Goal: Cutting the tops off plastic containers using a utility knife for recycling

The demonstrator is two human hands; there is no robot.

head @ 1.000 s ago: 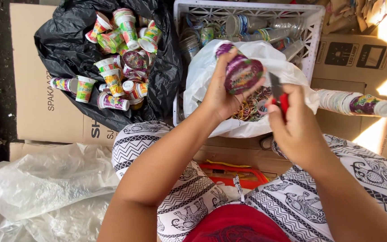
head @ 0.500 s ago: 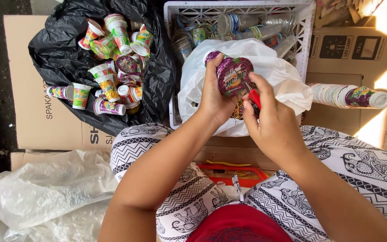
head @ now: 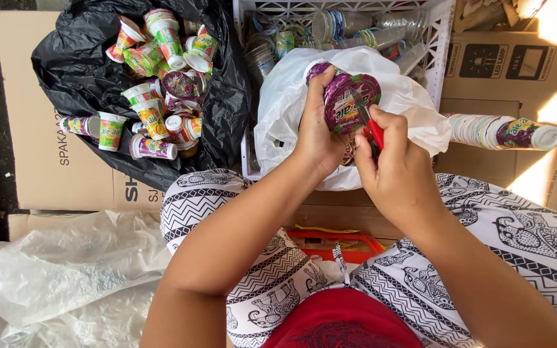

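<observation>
The biggest risk here is the blade slipping: the right hand point(head: 398, 171) presses a small red-handled knife point(head: 370, 125) into the purple foil lid of a cup point(head: 349, 100), and the left thumb lies along the cup's rim just beside the cut, so a sudden give in the foil could drive the edge toward that thumb or the palm behind. The cup is held in the air, over the white bag point(head: 278, 122), with nothing firm under it, so any twist in the left hand point(head: 317, 138) would also throw the blade off its line. If liquid remains inside, which cannot be told, a tilt this steep could spill it onto the lap. The left hand wraps the cup from the side and below, its fingers curled round the wall and thumb up over the rim, turning the lid toward the camera. The right hand comes in from the lower right with the wrist bent, fingers pressed together in a pinch on the knife handle, blade tip resting on the lid near its middle. Both forearms rise from the lap over patterned trousers. To the left a black bag point(head: 227, 96) holds a heap of similar cups; behind stands a white crate point(head: 443, 32) with clear bottles, and a stack of cups point(head: 498, 132) lies on cardboard at right.
</observation>
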